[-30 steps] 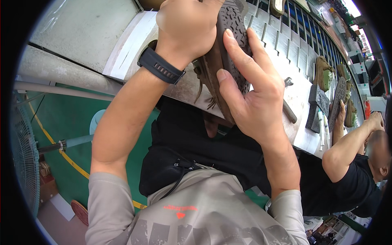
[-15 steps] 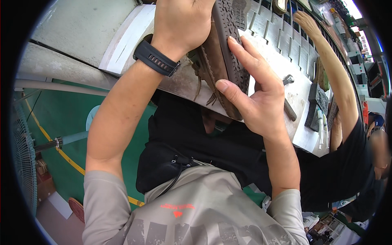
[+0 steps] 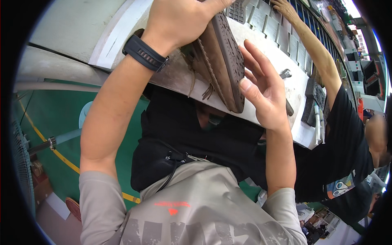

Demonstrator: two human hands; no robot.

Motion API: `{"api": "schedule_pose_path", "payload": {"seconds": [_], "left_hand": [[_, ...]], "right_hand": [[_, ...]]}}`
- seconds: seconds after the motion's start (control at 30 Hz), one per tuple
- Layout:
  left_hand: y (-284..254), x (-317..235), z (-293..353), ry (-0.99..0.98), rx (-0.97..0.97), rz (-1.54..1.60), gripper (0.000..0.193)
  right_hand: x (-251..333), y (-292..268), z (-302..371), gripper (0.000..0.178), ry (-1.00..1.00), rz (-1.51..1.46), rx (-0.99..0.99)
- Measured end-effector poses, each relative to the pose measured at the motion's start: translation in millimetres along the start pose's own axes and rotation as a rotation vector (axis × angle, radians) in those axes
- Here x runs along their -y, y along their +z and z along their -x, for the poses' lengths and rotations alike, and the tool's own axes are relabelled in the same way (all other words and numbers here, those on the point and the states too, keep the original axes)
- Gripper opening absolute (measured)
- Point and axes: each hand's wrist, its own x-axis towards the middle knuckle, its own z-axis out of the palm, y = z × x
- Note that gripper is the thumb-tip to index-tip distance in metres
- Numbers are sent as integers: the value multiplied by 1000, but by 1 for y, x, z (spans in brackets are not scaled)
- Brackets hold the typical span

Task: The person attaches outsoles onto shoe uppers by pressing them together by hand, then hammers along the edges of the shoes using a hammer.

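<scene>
A brown lace-up shoe [image 3: 219, 65] is tilted on its side over the table edge, its dark treaded sole turned to the right. My left hand [image 3: 179, 20] is closed around its upper end, with the fingertips partly cut off by the picture's top. Beside the sole, my right hand [image 3: 267, 92] has its fingers spread and holds nothing. Its thumb tip lies at the sole's edge; whether it touches, I cannot tell. Loose laces [image 3: 207, 92] hang from the shoe's left side.
On the pale table [image 3: 261, 53] lie a hammer [image 3: 289, 107], a black block [image 3: 313, 98] and white tubes [image 3: 317, 122]. Another sole [image 3: 237, 11] is near a slatted metal conveyor [image 3: 281, 32]. A co-worker's arm [image 3: 316, 45] reaches over from the right. A fan [image 3: 22, 163] stands left.
My right hand has let go of the sole and opened beside it. The shoe and my left hand have shifted slightly left. The co-worker's arm has moved left and up.
</scene>
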Motion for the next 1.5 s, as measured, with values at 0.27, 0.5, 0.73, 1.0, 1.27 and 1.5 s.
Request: {"api": "schedule_pose_path", "payload": {"seconds": [0.27, 0.5, 0.73, 1.0, 1.27, 1.5], "left_hand": [[-2, -8, -1, 5, 41, -35, 47], [1, -8, -1, -29, 49, -17, 43], [7, -12, -1, 40, 0, -50, 44], [11, -30, -1, 123, 48, 39, 46], [22, -24, -8, 211, 31, -7, 44], [21, 14, -10, 11, 33, -179, 45]], "right_hand": [[-7, 0, -6, 88, 17, -157, -27], [-16, -1, -2, 98, -14, -183, 4], [-9, 8, -13, 93, 22, -134, -79], [6, -3, -27, 94, 82, -144, -20], [17, -2, -45, 73, 260, -336, -103], [-13, -18, 9, 80, 216, -64, -110]]}}
